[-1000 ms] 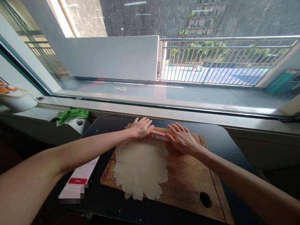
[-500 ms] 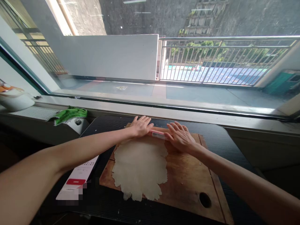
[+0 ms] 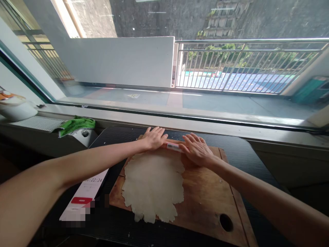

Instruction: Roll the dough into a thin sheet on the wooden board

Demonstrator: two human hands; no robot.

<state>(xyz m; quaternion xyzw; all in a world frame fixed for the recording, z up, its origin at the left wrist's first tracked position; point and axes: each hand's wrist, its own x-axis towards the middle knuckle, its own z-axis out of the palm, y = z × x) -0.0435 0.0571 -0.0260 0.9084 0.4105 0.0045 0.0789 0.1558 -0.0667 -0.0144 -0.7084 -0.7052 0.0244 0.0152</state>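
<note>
- Two hands at work at the far end of the wooden board: the left hand (image 3: pixel 155 138) on the left, the right hand (image 3: pixel 196 149) on the right.
- Hands' state: both laid flat with fingers extended toward the far side, palms over the rolling pin (image 3: pixel 173 146), not visibly curled round it. Only its middle, with a printed label, shows between them.
- Dough sheet (image 3: pixel 154 185): spread over the left part of the wooden board (image 3: pixel 203 192), far edge at or just beneath the pin; exact contact there is hidden.
- Done: dough flattened into one broad, pale sheet, its middle looking smooth. Judged well advanced as a rolled sheet.
- Not finished, by appearance: outline ragged, small splits along the right edge, uneven lobes on the near edge reaching past the board over the black counter (image 3: pixel 239 151). Evenness of thickness cannot be judged from this view.
- No cut pieces or folds seen in the sheet; wood shows to its right.
- Alongside: phone (image 3: pixel 84 195) on the counter left of the board, display ending in 22:24, partly behind the left forearm. Green cloth (image 3: pixel 77 126) farther off, far left.
</note>
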